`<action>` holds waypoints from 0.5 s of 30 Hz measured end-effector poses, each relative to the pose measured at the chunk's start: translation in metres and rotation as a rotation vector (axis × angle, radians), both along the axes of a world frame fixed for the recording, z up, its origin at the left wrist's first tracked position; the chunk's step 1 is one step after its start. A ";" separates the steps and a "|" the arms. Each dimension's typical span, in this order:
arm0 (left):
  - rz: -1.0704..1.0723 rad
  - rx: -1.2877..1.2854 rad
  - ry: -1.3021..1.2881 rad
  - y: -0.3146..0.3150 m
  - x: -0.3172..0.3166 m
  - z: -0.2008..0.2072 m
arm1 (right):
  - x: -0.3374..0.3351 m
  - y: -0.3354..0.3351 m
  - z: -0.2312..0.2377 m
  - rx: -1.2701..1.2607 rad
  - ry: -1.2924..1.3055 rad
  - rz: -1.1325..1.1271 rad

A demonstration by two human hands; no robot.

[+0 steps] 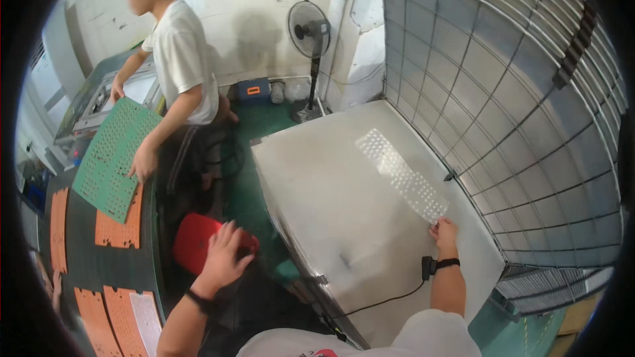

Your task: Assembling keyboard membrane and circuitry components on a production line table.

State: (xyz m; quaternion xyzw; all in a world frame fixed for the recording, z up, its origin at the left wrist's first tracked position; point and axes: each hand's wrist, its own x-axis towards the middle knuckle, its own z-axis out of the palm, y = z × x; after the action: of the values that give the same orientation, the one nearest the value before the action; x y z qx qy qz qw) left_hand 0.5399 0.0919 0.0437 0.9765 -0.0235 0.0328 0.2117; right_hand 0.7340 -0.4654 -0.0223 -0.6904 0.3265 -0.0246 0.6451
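My right hand pinches the near end of a long, narrow translucent sheet with rows of round dots. The sheet stretches away from me over the pale flat worktop, lying along its right half. My left hand is off the worktop to the left, with its fingers spread and nothing in it. In the picture it overlaps a red plastic stool; whether they touch, I cannot tell. A black strap with a small box and a cable is on my right wrist.
A wire mesh rack rises along the worktop's right side. At left, a co-worker holds a perforated green panel over a dark surface carrying several orange perforated panels. A standing fan is behind.
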 end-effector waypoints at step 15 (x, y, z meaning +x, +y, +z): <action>0.544 0.131 0.326 0.057 -0.213 -0.005 | 0.158 0.014 -0.033 0.002 -0.065 -0.274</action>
State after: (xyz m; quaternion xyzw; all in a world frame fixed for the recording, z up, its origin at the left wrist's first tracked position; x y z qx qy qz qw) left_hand 0.3264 0.1490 0.0386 0.9509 0.2706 -0.0703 0.1329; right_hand 0.8923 -0.4510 -0.0551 -0.6376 0.3965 -0.1343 0.6467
